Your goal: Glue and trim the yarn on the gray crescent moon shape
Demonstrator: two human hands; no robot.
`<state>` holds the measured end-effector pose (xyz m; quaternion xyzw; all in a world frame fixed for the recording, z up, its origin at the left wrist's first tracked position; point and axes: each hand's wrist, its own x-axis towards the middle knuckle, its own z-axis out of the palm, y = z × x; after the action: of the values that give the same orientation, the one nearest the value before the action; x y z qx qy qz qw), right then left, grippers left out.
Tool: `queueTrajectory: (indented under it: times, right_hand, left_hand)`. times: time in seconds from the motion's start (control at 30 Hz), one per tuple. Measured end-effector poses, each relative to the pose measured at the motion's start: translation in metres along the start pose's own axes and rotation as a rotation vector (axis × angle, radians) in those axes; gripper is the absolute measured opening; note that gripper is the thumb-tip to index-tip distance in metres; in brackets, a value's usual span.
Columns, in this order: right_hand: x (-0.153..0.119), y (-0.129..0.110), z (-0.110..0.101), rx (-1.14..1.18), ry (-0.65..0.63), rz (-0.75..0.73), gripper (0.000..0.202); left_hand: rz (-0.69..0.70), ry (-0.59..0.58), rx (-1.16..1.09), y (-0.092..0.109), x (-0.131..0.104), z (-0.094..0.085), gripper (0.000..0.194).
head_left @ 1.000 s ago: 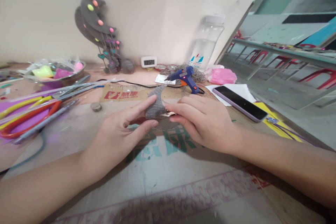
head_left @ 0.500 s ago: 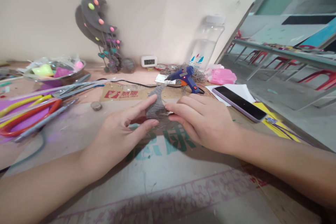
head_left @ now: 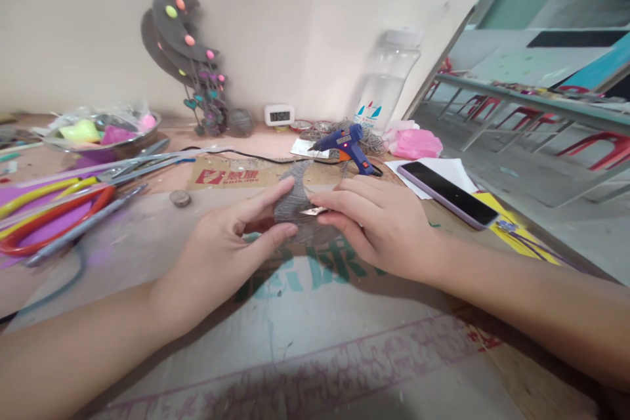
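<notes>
A crescent wrapped in grey yarn (head_left: 291, 195) is held over the tabletop at the middle of the view. My left hand (head_left: 233, 236) grips its left edge, thumb below and fingers above. At the crescent's inner curve, my right hand (head_left: 369, 216) pinches a small pointed metal tool (head_left: 313, 211). The shiny tip lies against the yarn; the rest of the tool is hidden by my fingers, so its exact kind does not show.
Beyond my hands rests a blue glue gun (head_left: 344, 142) with its cord. A phone (head_left: 447, 193) lies to the right, scissors (head_left: 59, 210) to the left. A water bottle (head_left: 384, 88), a small clock (head_left: 279, 115) and a bowl (head_left: 101, 147) stand near the wall.
My right hand has turned slightly, and the metal tip shows more plainly against the grey yarn. My left hand and the crescent have hardly moved.
</notes>
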<state>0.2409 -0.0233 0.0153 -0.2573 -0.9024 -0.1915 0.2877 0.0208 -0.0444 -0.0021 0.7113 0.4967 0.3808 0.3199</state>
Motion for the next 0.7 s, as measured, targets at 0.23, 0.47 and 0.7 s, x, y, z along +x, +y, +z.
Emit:
queueTrajectory:
  times: [0.23, 0.47, 0.7]
  right_hand:
    - [0.0009, -0.0018, 0.0003, 0.002, -0.001, 0.015, 0.019]
    - [0.0009, -0.0034, 0.0004, 0.020, -0.027, 0.031, 0.018]
    - [0.0009, -0.0036, -0.0001, 0.022, -0.015, 0.030, 0.017]
  left_hand:
    - [0.004, -0.007, -0.033, -0.0017, -0.0005, -0.0005, 0.054]
    - [0.024, -0.008, 0.002, -0.0025, -0.0003, -0.0001, 0.053]
    - [0.018, -0.020, -0.006, -0.0040, -0.0017, 0.0003, 0.053]
